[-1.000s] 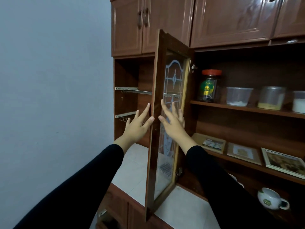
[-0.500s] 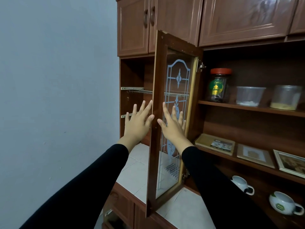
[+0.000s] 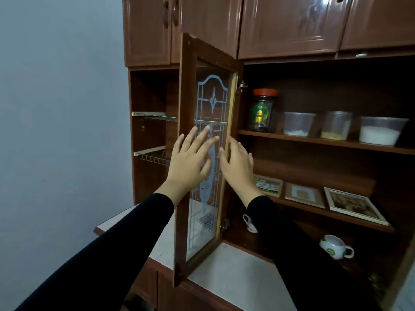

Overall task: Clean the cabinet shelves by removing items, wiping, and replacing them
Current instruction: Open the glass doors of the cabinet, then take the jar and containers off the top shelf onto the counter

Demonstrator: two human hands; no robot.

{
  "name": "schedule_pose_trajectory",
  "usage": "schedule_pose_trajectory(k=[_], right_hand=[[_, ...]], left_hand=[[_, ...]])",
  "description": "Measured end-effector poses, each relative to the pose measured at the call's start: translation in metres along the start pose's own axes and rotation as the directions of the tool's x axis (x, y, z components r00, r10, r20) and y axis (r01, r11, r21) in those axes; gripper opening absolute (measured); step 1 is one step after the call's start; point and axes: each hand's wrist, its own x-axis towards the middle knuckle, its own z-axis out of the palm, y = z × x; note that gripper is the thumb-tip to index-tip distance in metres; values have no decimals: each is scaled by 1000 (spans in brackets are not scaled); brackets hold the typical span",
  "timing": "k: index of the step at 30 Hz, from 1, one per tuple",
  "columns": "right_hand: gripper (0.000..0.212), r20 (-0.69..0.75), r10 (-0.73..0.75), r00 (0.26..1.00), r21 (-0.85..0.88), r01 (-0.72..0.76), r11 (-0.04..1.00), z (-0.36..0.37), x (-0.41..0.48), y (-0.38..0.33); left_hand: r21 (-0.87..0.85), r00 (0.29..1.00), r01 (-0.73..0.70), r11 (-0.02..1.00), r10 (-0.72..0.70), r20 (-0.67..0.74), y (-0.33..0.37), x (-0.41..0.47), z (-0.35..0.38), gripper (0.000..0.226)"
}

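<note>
The cabinet (image 3: 292, 28) stands against a blue wall (image 3: 60, 108), its glass door (image 3: 211, 104) swung wide open towards the camera. Both hands are raised at the door with black sleeves behind them. The left hand (image 3: 190, 162) is released, fingers straight and spread, lying across the door's outer stile and the patterned glass. The right hand (image 3: 238, 167) is also released, fingers spread, at the hinge-side stile. Both are blurred, so I cannot tell whether either presses on the door; neither grasps anything. On the top shelf (image 3: 325, 142) a dark jar (image 3: 263, 111) with an orange lid stands at the left, then a tub of white crumbs (image 3: 298, 124), a tub of yellow powder (image 3: 336, 125) and a tub of white powder (image 3: 381, 131), in a row and apart. The middle shelf (image 3: 314, 209) carries three frames (image 3: 304, 195) lying flat, side by side. Below them sit two white cups (image 3: 335, 246), one half hidden by the right sleeve. The open compartment left of the door holds two metal racks (image 3: 155, 116). The white tiled surface (image 3: 235, 277) runs beneath the door.
</note>
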Motion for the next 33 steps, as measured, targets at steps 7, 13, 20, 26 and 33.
schedule_pose_trajectory(k=[7, 13, 20, 26, 33], right_hand=[[39, -197, 112, 974, -168, -147, 975, -56, -11, 56], [40, -272, 227, 935, -299, -307, 903, -93, -18, 97], [44, -407, 289, 866, -361, -443, 820, -137, -22, 120], [43, -450, 337, 827, -400, -524, 752, -161, -27, 147], [44, -452, 290, 843, -444, -495, 747, -193, 4, 193]], left_hand=[[-336, 995, 88, 938, -65, 80, 65, 35, 36, 29], [-510, 974, 174, 842, -72, 214, 111, 59, 74, 34], [-658, 944, 203, 725, 35, 329, 158, 83, 109, 35], [-707, 936, 168, 687, 114, 333, 195, 102, 126, 34], [-721, 954, 131, 681, 111, 279, 234, 141, 163, 35]])
